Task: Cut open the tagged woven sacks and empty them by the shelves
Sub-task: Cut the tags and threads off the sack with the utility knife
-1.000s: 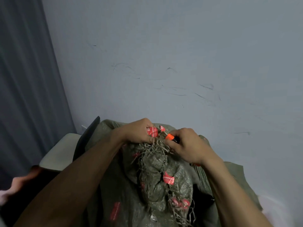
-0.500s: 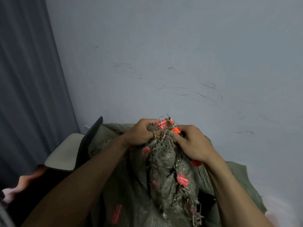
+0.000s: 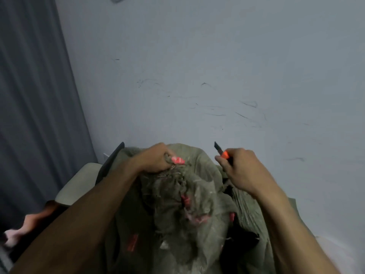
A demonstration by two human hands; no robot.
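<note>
A grey-green woven sack [image 3: 199,196] with a frayed, bunched neck stands in front of me against the wall. Red tags [image 3: 178,160] hang on its neck and lower down its side. My left hand [image 3: 156,158] grips the bunched neck just beside the top tag. My right hand [image 3: 240,168] holds an orange utility knife [image 3: 223,153], blade out and pointing up-left, clear of the sack to the right of the neck. More woven sack fabric [image 3: 248,206] lies under my right forearm.
A scuffed pale wall [image 3: 197,86] rises right behind the sack. At the left hangs a dark grey curtain [image 3: 33,105]. A pale chair seat [image 3: 77,184] with a dark back [image 3: 109,163] stands at the left of the sack.
My right hand has pulled the knife away from the sack's neck to the right. The bundled neck has loosened and dropped, and my left hand still grips its top.
</note>
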